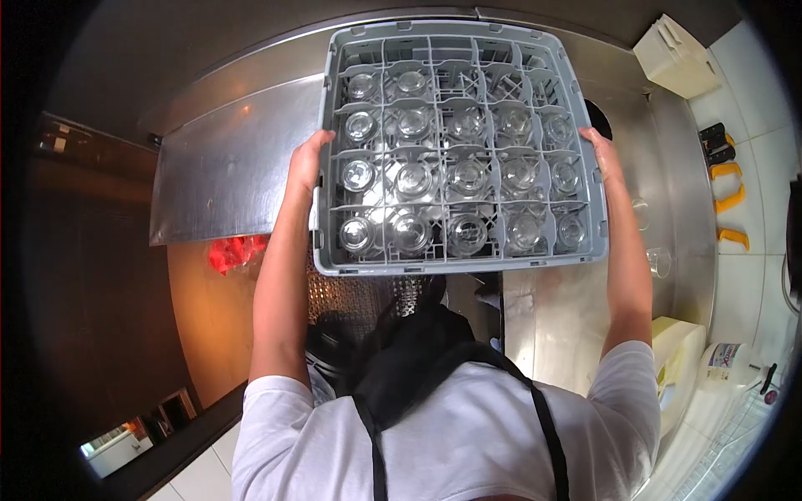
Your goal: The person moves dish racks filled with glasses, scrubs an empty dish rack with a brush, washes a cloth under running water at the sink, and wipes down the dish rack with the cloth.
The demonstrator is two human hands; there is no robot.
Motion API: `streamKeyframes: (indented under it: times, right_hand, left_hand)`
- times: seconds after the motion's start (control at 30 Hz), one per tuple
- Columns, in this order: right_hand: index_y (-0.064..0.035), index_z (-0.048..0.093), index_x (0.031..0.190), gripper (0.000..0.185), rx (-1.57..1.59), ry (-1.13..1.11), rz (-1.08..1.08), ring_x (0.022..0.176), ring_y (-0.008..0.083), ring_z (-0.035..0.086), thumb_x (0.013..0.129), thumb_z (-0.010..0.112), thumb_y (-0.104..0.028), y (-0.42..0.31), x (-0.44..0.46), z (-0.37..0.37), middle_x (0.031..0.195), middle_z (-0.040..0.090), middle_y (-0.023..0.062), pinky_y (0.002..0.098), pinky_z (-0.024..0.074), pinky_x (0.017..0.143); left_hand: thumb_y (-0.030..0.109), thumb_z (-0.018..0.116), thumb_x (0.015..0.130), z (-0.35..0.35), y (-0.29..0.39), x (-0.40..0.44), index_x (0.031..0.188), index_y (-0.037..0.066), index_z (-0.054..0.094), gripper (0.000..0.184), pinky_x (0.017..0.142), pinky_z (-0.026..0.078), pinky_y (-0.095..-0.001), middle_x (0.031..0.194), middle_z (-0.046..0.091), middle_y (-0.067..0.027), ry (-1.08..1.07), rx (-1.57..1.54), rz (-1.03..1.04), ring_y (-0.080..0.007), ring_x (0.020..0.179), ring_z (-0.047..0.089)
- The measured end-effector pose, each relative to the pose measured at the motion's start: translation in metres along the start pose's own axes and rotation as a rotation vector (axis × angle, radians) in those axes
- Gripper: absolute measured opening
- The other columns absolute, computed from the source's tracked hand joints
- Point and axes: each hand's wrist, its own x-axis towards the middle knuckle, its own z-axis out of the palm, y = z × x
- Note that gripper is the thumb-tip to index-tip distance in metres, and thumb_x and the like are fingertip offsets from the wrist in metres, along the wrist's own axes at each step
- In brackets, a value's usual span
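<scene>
Both my arms reach forward to a grey plastic dishwasher glass rack (459, 269), one hand at each side. My left hand (307, 163) is closed on the rack's left edge, with the thumb over the rim. On the opposite edge, my right hand (605, 157) grips in the same way. Clear glasses (413, 178) stand in most of the rack's compartments, apparently bases up. The far row and some compartments of the row before it show only the rack's lattice. The fingers under the rim are hidden.
A flat steel panel (234, 159) lies left of the rack, with a red bag (236, 253) below it. On the steel counter (560, 313) at right, a loose glass (658, 263) sits near the wall. Yellow-handled tools (728, 188), a white box (677, 60) and a canister (681, 355) line the right.
</scene>
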Motion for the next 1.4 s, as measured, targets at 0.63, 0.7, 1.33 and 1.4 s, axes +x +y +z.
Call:
streamKeyframes:
  times: [0.63,0.7,1.33,1.4]
  right_hand:
    - [-0.0018,0.058,0.089,0.019,0.267,0.302,-0.934,0.075,0.0185,0.053,0.094,0.052,-0.019,0.002,-0.317,0.110,0.081,0.056,0.0074,0.0319,0.0442,0.073]
    - [-0.0018,0.059,0.078,0.021,-0.033,0.089,-1.136,0.070,0.0213,0.054,0.090,0.056,-0.019,0.006,-0.366,0.164,0.073,0.056,0.0092,0.0356,0.0454,0.066]
    - [0.0022,0.052,0.077,0.037,-0.034,-0.950,-1.054,0.068,0.0225,0.048,0.102,0.037,-0.019,0.073,-0.621,0.395,0.070,0.047,0.0084,0.0326,0.0404,0.063]
    - [0.0026,0.055,0.091,0.034,-0.086,-1.190,-1.105,0.072,0.0209,0.049,0.103,0.036,-0.022,0.074,-0.637,0.449,0.079,0.050,0.0081,0.0321,0.0416,0.066]
  left_hand:
    - [0.042,0.068,0.088,-0.178,-0.344,-0.413,0.083,0.000,0.057,0.044,0.069,0.047,-0.0352,0.074,0.060,-0.0107,0.554,0.408,-0.280,-0.0211,0.069,0.056]
    - [0.045,0.069,0.083,-0.185,-0.471,-0.488,0.087,-0.003,0.063,0.048,0.074,0.048,-0.0450,0.083,0.067,-0.0211,0.461,0.485,-0.478,-0.0375,0.080,0.064]
    - [0.039,0.061,0.090,-0.203,-0.526,-0.850,0.111,0.007,0.066,0.039,0.092,0.048,-0.0407,0.109,0.068,-0.0183,1.348,-0.248,-1.012,-0.0341,0.105,0.063]
    - [0.035,0.065,0.089,-0.189,-0.482,-0.861,0.109,0.007,0.065,0.035,0.090,0.049,-0.0395,0.106,0.069,-0.0177,1.484,-0.422,-1.005,-0.0313,0.102,0.065]
